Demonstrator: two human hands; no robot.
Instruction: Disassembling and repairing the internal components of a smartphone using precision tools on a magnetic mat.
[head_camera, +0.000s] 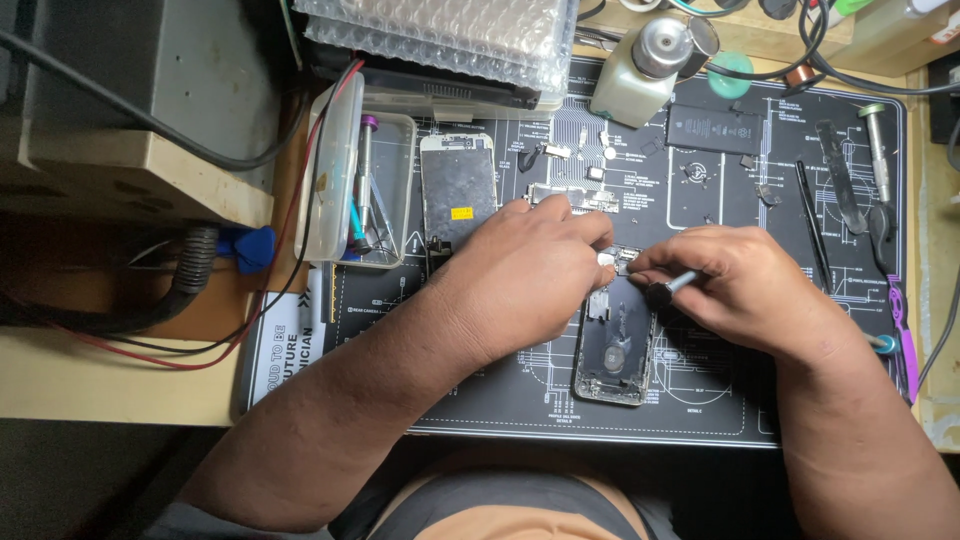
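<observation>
Left hand: the left hand (525, 270) was seen curled over the upper end of an opened phone housing (613, 350), fingertips closed on a small pale part (607, 258) at the housing's top edge; how firmly it was pinched could not be told

Right hand: the right hand (735, 285) was closed around a slim screwdriver (668, 288), its black knob and metal shaft showing between thumb and fingers, the tip hidden near the top of the housing

Phone housing: it was laid flat on the black repair mat (500, 390), just in front of the person, its dark inside turned up and its upper end covered by both hands

Around it: a detached screen assembly (457, 190) was set face down to the left, beside a clear plastic tray (395, 180) holding tools; a flat black battery (715, 128) and a white pump bottle (635, 75) were placed further back; tweezers (840, 185) and a black spudger (812, 225) were laid to the right; tiny loose parts (600, 150) were scattered on the mat

Risk, slip: the driver tip could be judged liable to skid off and scratch the inside, since it was worked at a shallow angle

Risk, loss: the small part could be dropped and lost among the scattered pieces if the pinch were loosened

Risk, crowding: loose parts nearby could be swept off the mat by either forearm
</observation>
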